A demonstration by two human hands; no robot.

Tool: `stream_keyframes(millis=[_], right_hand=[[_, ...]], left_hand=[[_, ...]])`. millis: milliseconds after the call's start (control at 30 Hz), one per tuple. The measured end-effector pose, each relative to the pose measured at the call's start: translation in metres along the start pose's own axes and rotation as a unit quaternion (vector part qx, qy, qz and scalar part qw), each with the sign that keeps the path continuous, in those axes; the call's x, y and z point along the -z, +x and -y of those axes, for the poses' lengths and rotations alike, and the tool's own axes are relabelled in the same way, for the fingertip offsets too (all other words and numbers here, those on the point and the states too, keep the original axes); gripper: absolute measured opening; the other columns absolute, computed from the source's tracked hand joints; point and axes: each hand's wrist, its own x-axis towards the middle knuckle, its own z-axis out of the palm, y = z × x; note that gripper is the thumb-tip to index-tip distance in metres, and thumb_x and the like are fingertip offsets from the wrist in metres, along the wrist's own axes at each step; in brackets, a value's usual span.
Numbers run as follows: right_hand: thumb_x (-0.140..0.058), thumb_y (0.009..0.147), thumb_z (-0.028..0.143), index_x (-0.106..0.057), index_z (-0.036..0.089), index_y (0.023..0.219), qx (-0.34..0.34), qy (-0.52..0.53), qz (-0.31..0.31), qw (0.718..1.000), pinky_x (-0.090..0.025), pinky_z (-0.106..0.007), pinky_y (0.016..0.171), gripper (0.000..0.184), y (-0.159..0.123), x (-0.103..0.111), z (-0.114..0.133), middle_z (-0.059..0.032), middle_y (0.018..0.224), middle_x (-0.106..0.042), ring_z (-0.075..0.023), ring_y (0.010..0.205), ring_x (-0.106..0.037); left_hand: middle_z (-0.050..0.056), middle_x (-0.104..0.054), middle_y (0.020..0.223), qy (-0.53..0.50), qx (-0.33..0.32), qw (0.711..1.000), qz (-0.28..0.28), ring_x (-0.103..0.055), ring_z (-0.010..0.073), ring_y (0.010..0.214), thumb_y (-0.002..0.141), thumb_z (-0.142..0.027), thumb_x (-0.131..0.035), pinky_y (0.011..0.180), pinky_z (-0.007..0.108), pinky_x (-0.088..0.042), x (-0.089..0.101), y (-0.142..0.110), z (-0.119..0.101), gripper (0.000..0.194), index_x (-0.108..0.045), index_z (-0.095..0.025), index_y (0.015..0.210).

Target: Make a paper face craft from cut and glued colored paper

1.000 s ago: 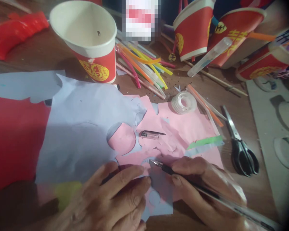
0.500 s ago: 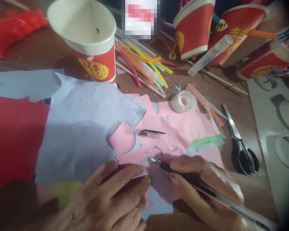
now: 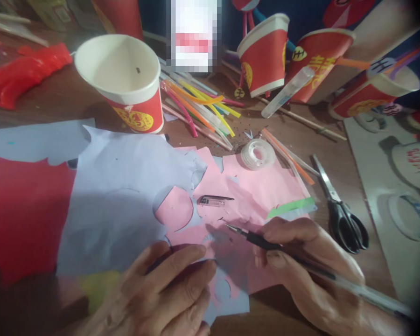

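My right hand (image 3: 308,266) is closed around a clear-barrelled pen (image 3: 259,239) with a black grip. The pen's metal tip is over the pink paper (image 3: 189,235), pointing left. On the lower paper rests my left hand (image 3: 168,289), its fingers spread and bent, tips near the paper. A dark edge shows beneath those fingers, but what it belongs to is hidden. Beyond the hands lies the pen cap (image 3: 215,201) on pink paper. A large pale blue sheet (image 3: 108,205) and a round pink patch (image 3: 177,209) are left of it.
Scissors (image 3: 343,214) lie at right, near a tape roll (image 3: 258,154). A red-and-white paper cup (image 3: 145,109) stands at back left, beside coloured straws (image 3: 199,109). More cups (image 3: 266,56) stand back right. Red paper (image 3: 28,214) lies far left, a red plastic piece (image 3: 28,70) behind it.
My right hand has lifted the pen tip up and to the right, away from my left fingers. My left hand stays on the paper. The view has tilted up slightly.
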Motion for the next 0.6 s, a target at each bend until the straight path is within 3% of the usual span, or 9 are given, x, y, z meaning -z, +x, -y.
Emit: stream_keyframes(millis=[233,400,533,600], right_hand=[[-0.057,0.089,0.013,-0.053,0.024,0.109,0.033,0.068,0.013,0.997,-0.057,-0.024,0.061,0.023,0.005,0.003,0.004,0.0001,0.082,-0.065,-0.0144,0.068,-0.066],[-0.058,0.09,0.016,-0.054,0.024,0.111,0.039,0.05,0.008,0.998,-0.057,-0.021,0.065,0.023,0.007,0.003,0.004,0.0003,0.086,-0.066,-0.0131,0.07,-0.068],[-0.058,0.091,0.017,-0.054,0.024,0.11,0.034,0.032,0.008,0.999,-0.057,-0.022,0.066,0.021,0.007,0.001,0.004,-0.0005,0.089,-0.068,-0.0144,0.074,-0.069],[-0.058,0.091,0.017,-0.054,0.024,0.11,0.03,0.043,0.007,0.999,-0.056,-0.021,0.065,0.02,0.007,0.0,0.004,-0.0003,0.089,-0.067,-0.0137,0.074,-0.068]], left_hand=[[0.0,-0.073,0.116,-0.009,0.014,1.0,0.014,-0.061,0.0154,0.114,0.098,-0.024,-0.047,0.103,0.031,-0.034,0.001,-0.002,-0.002,0.024,-0.07,-0.017,0.093],[0.003,-0.074,0.114,0.0,0.002,1.0,-0.003,-0.061,0.0168,0.114,0.096,-0.026,-0.052,0.107,0.033,-0.03,-0.003,-0.003,-0.001,0.022,-0.071,-0.016,0.095],[-0.001,-0.075,0.108,0.03,-0.04,0.998,-0.041,-0.061,0.0167,0.105,0.095,-0.028,-0.05,0.105,0.033,-0.033,-0.006,-0.005,0.007,0.024,-0.071,-0.018,0.088],[-0.004,-0.073,0.11,0.086,-0.083,0.993,-0.025,-0.058,0.0166,0.105,0.094,-0.032,-0.047,0.108,0.034,-0.03,-0.009,-0.01,0.013,0.026,-0.07,-0.022,0.089]])
